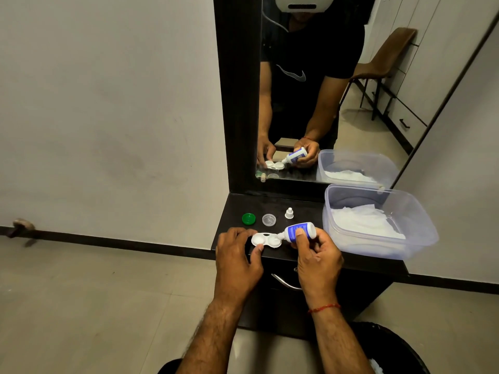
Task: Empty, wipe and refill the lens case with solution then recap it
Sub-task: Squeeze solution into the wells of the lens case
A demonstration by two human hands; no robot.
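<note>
A white two-well lens case [266, 239] lies uncapped on the dark counter [302, 209]. My left hand [237, 255] pinches its left end between thumb and fingers. My right hand [316, 255] grips a small white solution bottle with a blue label [299, 231], tipped sideways so its nozzle touches the case's right well. Behind the case lie a green cap [248, 218], a clear cap [269, 220] and the bottle's small white cap [289, 213].
A clear plastic tub [421, 225] holding white tissue stands at the counter's right end. A mirror [351, 90] rises behind the counter. Below the counter edge is a drawer with a metal handle [286, 282]. A black bin [399, 346] sits at the lower right.
</note>
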